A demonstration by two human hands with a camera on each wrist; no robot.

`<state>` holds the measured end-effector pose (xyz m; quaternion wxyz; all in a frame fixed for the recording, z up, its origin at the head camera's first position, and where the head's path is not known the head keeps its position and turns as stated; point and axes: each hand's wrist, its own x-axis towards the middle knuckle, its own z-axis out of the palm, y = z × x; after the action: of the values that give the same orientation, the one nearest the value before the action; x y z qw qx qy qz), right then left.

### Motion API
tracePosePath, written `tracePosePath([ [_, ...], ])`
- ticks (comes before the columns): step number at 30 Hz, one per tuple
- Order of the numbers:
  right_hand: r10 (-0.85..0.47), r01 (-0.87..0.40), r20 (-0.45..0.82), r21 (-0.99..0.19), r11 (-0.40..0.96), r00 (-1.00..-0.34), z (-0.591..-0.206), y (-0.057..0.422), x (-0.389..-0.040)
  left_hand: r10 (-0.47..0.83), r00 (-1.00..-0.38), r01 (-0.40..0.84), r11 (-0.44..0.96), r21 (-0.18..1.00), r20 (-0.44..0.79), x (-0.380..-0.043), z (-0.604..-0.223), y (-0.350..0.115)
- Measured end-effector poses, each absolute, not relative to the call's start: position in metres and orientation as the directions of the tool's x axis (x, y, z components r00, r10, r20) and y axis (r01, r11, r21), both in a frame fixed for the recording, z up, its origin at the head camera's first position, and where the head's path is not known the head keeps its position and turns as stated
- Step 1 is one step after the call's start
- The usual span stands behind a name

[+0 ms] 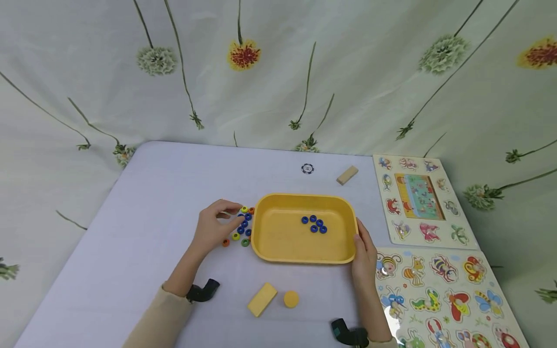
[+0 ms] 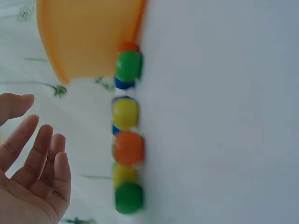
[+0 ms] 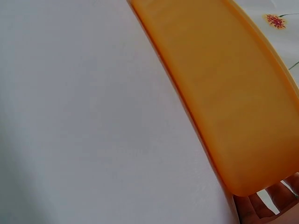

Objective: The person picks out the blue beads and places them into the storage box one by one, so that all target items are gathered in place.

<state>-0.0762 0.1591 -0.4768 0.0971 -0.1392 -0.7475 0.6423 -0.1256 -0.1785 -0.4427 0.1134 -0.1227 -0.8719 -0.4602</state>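
The yellow tray (image 1: 283, 251) lies on the white table, with several blue beads (image 1: 314, 229) inside it toward the right. My right hand (image 1: 364, 256) grips the tray's right end; in the right wrist view its fingers (image 3: 275, 198) show at the tray's corner. Left of the tray is a loose group of blue, yellow, green and orange beads (image 1: 244, 224). Over this group reaches my left hand (image 1: 214, 226), thumb and fingers bent toward the beads. The left wrist view shows a gap between thumb and fingers of that hand (image 2: 35, 172), with nothing between them, beside the row of beads (image 2: 126, 114).
In front of the tray lie a wooden block (image 1: 262, 299) and a round yellow disc (image 1: 291, 298). Behind it are a poker chip (image 1: 307, 168) and another wooden block (image 1: 347, 175). Two picture puzzle boards, one with sea animals (image 1: 417, 232) and one with insects (image 1: 417, 290), lie along the right.
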Motion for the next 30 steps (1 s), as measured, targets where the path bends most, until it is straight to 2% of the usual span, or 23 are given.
tracePosePath([
  [6, 0.336, 0.086, -0.033, -0.986, 0.142, -0.941, -0.477, 0.159, -0.077, 0.024, -0.941, 0.283, 0.599, 0.749, 0.337, -0.131, -0.498, -0.207],
  [13, 0.332, 0.079, -0.029, -0.987, 0.139, -0.943, -0.479, 0.159, -0.076, 0.020, -0.963, 0.236, 0.538, 0.810, 0.268, -0.116, -0.474, -0.193],
  [18, 0.334, 0.077, -0.027, -0.988, 0.136, -0.942, -0.480, 0.159, -0.076, 0.064, -0.976, 0.206, 0.597, 0.775, 0.210, -0.116, -0.483, -0.190],
  [30, 0.336, 0.077, -0.027, -0.987, 0.138, -0.941, -0.480, 0.159, -0.076, 0.102, -0.966, 0.244, 0.659, 0.711, 0.237, -0.117, -0.491, -0.186],
])
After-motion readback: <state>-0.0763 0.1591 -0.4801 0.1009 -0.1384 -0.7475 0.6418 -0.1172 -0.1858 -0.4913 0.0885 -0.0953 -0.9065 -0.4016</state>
